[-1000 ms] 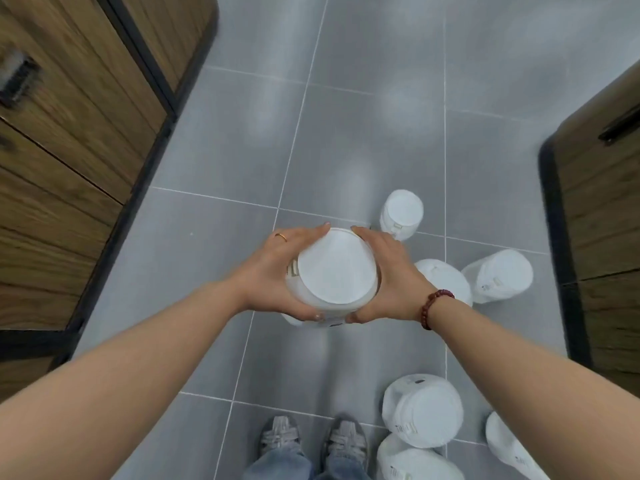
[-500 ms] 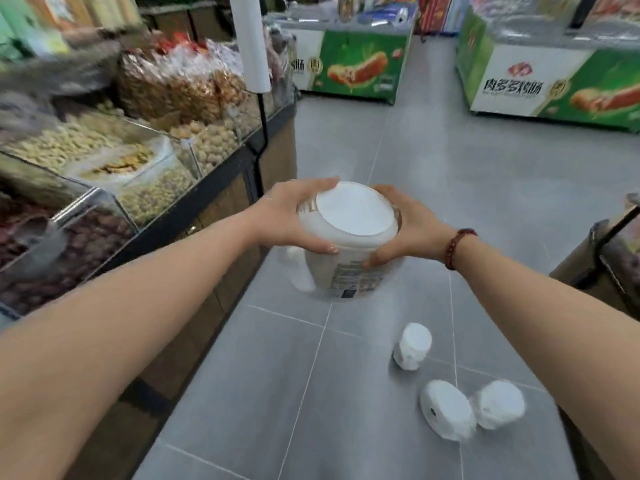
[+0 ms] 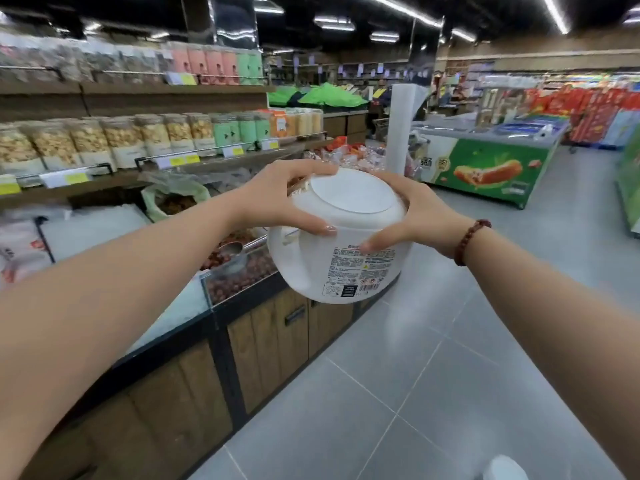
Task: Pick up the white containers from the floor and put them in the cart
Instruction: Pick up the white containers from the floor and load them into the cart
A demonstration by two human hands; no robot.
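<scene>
I hold a large white container in front of me at chest height, tilted so its round flat end faces me and its printed label faces down and towards me. My left hand grips its left side with the thumb across the body. My right hand, with a red bead bracelet on the wrist, grips its right side. Another white container shows partly on the grey floor at the bottom right edge. No cart is in view.
A wooden counter with glass-covered bins of dried fruit runs along my left, with shelves of jars above. A green chest freezer stands ahead right. The grey tiled aisle runs ahead between them.
The view has swung up from the floor to the shop. Both hands have lifted the container from floor level to chest height; the other containers have dropped out of view except one.
</scene>
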